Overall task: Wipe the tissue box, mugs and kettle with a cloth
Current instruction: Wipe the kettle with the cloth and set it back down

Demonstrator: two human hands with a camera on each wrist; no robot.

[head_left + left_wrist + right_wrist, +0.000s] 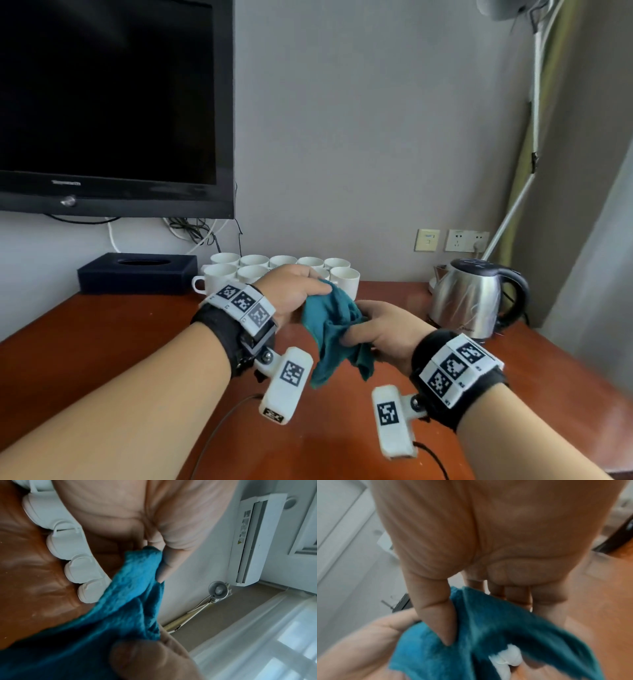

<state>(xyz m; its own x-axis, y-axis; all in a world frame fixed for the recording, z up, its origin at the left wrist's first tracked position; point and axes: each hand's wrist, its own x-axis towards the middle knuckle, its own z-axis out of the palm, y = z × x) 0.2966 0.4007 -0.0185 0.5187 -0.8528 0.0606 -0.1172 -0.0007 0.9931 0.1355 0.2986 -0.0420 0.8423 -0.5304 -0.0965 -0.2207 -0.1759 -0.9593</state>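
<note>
Soft daylight; glare on kettle; right wrist view blurred; wide-angle edges bent.

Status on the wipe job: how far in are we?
Done: nothing visibly wiped. In hand: left hand and right hand both pinch the teal cloth above the table, apparently arranging it. Left: tissue box, mugs and kettle, none touched by cloth.
</note>
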